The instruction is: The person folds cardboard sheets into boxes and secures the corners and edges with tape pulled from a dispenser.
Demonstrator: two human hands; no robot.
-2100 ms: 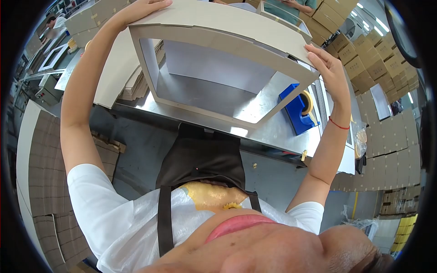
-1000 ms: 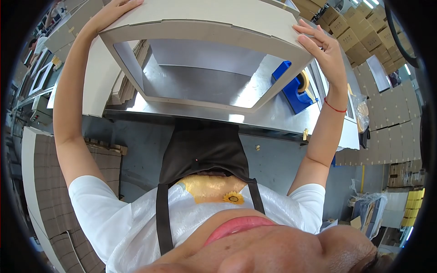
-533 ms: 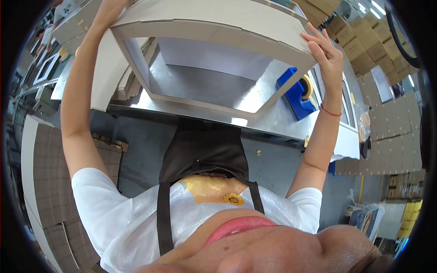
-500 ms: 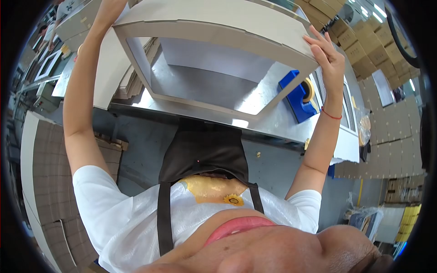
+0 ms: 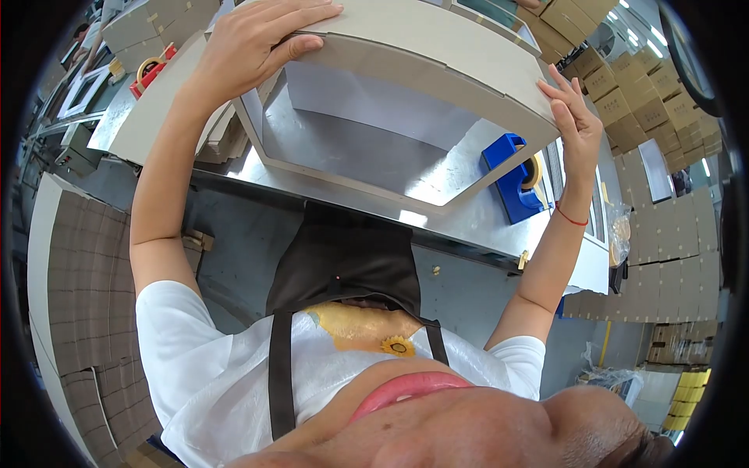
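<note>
A large pale cardboard box (image 5: 421, 66) with a wide window opening in its front stands on the metal-topped table. Laid over the left part of its top front edge is my left hand (image 5: 253, 47), fingers stretched flat on the top, thumb along the edge. My right hand (image 5: 576, 125) rests against the box's right end with the fingers spread. A blue tape dispenser (image 5: 503, 183) with a roll of tape sits close to the box's lower right corner, partly behind its frame. The box's far side is out of view.
The metal table's front edge (image 5: 374, 207) runs below the box. Folded cardboard (image 5: 224, 140) lies left of it. A red tape dispenser (image 5: 150, 72) is at the upper left. A tall stack of cardboard (image 5: 90, 273) stands at left, and piled cartons (image 5: 616, 93) fill the right background.
My left hand has moved right and nearer, from the box's far left corner onto its top front edge. My right hand stays at the right end. A red tape dispenser is now plainly visible.
</note>
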